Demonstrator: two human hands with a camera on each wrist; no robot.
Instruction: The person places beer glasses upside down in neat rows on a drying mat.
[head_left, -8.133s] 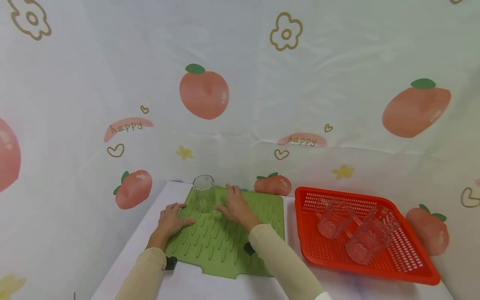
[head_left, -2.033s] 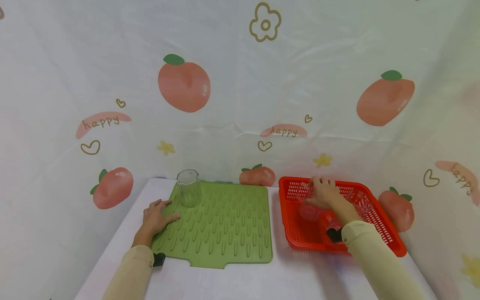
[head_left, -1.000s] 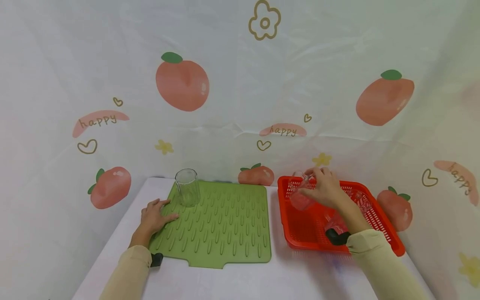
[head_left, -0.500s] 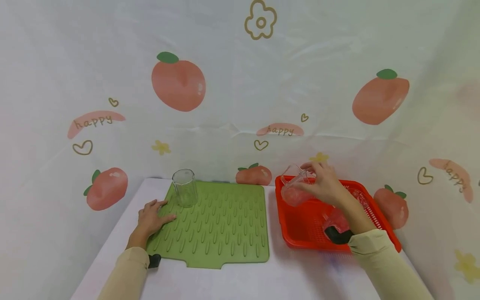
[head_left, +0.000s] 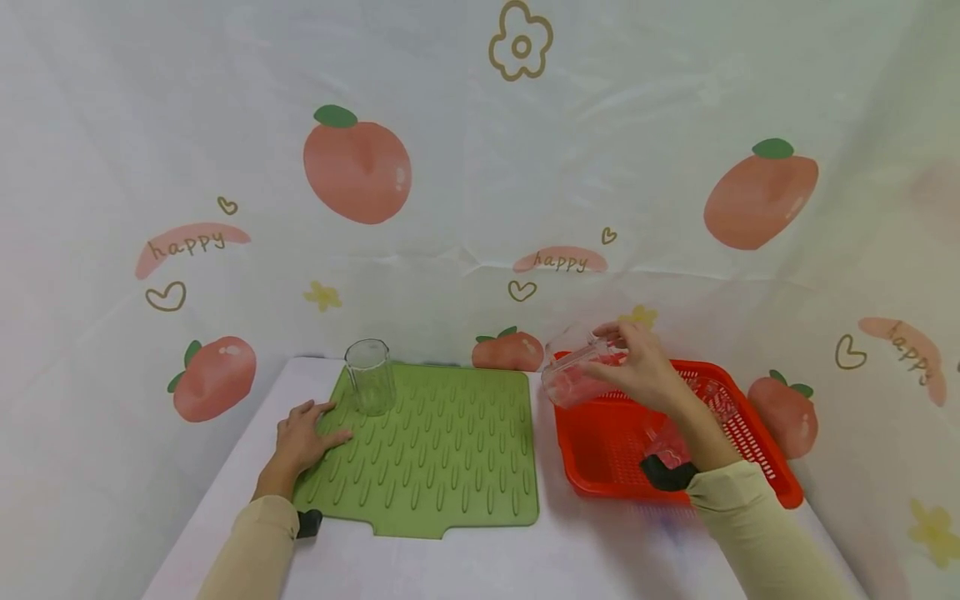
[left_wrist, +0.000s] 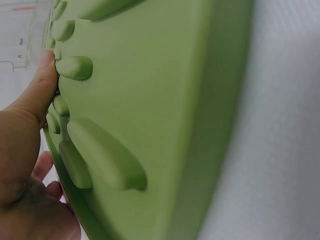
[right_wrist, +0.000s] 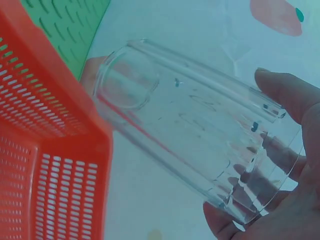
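My right hand (head_left: pixel 637 367) grips a clear glass cup (head_left: pixel 573 379) near one end, fingers and thumb spread round it. The cup is tilted on its side over the left rim of the red basket (head_left: pixel 570 467); the right wrist view shows its thick base (right_wrist: pixel 127 80) pointing away from the hand. My left hand (head_left: pixel 303 437) rests at the left edge of the green ribbed mat (head_left: pixel 450 450), fingers extended and thumb lying over its surface. Another clear glass cup (head_left: pixel 371 379) stands upright at the mat's back left corner.
More clear glassware (head_left: pixel 671 437) lies in the basket, partly hidden by my right arm. Mat and basket stand side by side on a white tabletop (head_left: pixel 465 567). A fruit-patterned cloth (head_left: pixel 450 183) hangs right behind them.
My right hand first leaves the mat for the basket, then takes hold of a cup, lifts it and carries it left to the rim. My left hand stays by the mat's edge.
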